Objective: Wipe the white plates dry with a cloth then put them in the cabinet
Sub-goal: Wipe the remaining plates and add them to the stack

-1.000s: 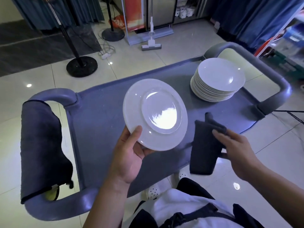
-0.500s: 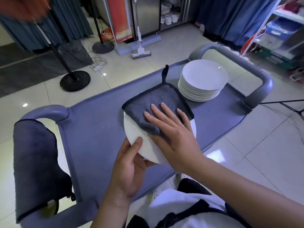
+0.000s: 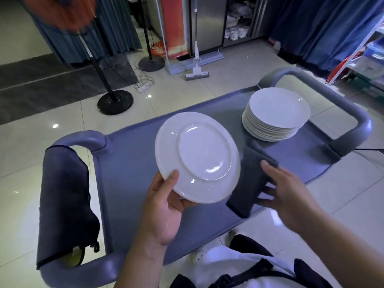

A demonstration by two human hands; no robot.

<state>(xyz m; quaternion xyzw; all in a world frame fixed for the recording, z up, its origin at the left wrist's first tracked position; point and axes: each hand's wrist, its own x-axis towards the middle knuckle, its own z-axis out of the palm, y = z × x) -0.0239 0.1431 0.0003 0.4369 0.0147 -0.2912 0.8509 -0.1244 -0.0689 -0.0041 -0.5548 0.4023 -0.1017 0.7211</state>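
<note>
My left hand [image 3: 164,206] grips a white plate [image 3: 197,155] by its near rim, thumb on top, and the plate's underside with its foot ring faces me. It is held tilted above the grey-blue cart top [image 3: 133,163]. Just right of the plate, my right hand [image 3: 284,190] holds a dark grey cloth [image 3: 249,183] that hangs folded down from the fingers, apart from the plate. A stack of several white plates [image 3: 276,115] stands on the far right of the cart.
A second dark cloth [image 3: 64,204] is draped over the cart's left handle. The right handle [image 3: 353,121] curves past the plate stack. On the tiled floor beyond stand a fan base [image 3: 115,101], a mop [image 3: 197,73] and a metal cabinet [image 3: 205,21].
The cloth was pressed flat on the plate half a second ago; now it is off to the right, and the plate is turned over with its underside up.
</note>
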